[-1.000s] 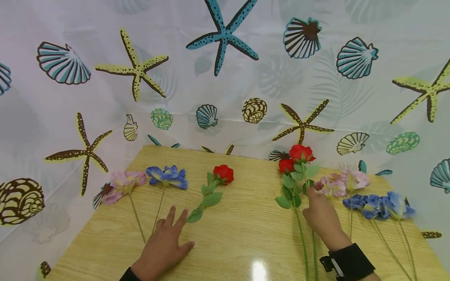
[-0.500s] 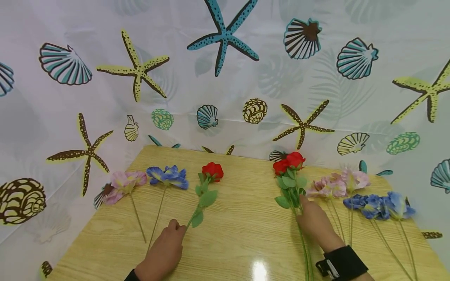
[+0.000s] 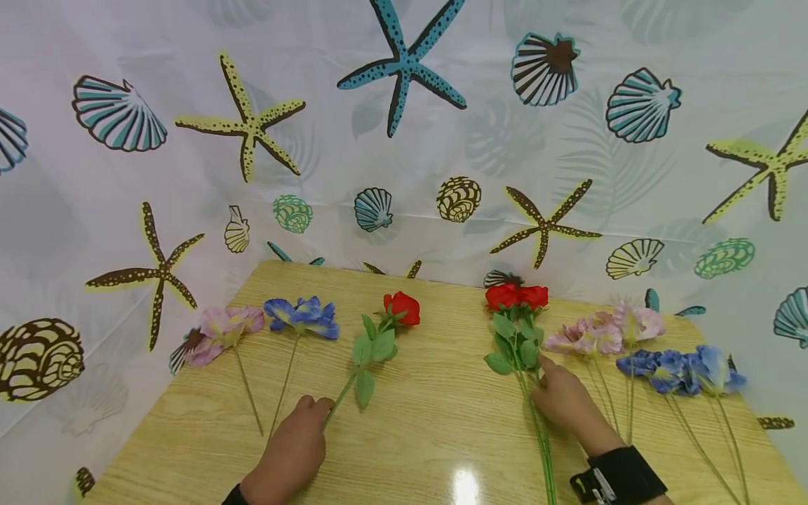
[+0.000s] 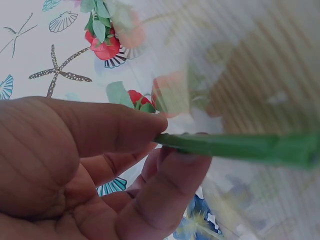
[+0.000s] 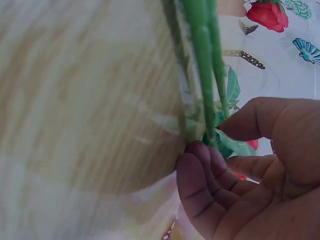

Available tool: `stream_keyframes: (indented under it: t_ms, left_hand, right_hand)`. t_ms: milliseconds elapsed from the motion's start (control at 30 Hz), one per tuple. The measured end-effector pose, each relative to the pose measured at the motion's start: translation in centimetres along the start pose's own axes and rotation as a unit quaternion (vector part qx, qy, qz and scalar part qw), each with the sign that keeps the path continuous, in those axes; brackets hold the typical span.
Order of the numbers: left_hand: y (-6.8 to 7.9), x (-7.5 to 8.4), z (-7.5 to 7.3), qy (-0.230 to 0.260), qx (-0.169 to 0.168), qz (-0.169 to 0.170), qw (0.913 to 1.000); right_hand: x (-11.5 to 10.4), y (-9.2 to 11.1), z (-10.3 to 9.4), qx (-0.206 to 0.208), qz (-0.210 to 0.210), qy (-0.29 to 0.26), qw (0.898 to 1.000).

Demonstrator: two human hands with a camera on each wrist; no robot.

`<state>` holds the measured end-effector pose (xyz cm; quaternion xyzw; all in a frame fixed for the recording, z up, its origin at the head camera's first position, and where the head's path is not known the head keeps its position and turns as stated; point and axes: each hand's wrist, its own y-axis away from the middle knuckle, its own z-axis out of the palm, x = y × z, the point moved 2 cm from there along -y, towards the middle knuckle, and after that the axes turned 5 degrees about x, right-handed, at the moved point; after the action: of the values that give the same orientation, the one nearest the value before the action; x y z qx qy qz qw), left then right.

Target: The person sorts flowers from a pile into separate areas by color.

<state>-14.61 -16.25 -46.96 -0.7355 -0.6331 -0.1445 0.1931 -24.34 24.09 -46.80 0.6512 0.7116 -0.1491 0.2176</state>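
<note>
My left hand pinches the green stem of a red artificial rose; the left wrist view shows the stem between thumb and fingertips. At right, two red roses lie side by side, their leaves overlapping and their long stems running toward the near edge. My right hand has its thumb and curled fingers on the stem of one of these, just below the leaves. Close up, two green stems come down to those fingertips.
A pink flower and a blue flower lie at the left of the wooden table. Several pink flowers and blue flowers lie at the right. A cloth printed with shells and starfish hangs behind.
The left hand, spread flat earlier, has taken the single rose's stem, and its bloom has turned. The right hand has moved left and nearer, bringing its rose down beside the other.
</note>
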Motion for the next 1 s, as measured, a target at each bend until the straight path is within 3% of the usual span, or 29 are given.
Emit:
stream_keyframes:
  t_ms: [300,467,733,933,1000]
  left_hand:
    - [-0.4,0.5,0.0,0.042,-0.017,-0.004,0.999]
    - [-0.7,1.2,-0.1,0.115,-0.037,-0.027,0.9923]
    - [-1.2,2.1,0.4,0.281,-0.074,-0.055,0.9552]
    - [-1.4,2.8,0.8,0.342,-0.068,-0.076,0.934]
    - [-1.6,3.1,0.8,0.374,-0.065,-0.087,0.921]
  right_hand:
    - [-0.7,0.8,-1.2,0.007,0.004,0.025,1.0]
    - [-1.5,1.1,-1.8,0.043,-0.021,0.037,0.998]
    - [-3.6,2.1,-2.1,0.054,-0.04,0.0,0.998]
    - [-5.4,2.4,-0.9,0.043,-0.048,-0.044,0.997]
    - [-6.0,2.4,-0.2,0.039,-0.057,-0.047,0.996]
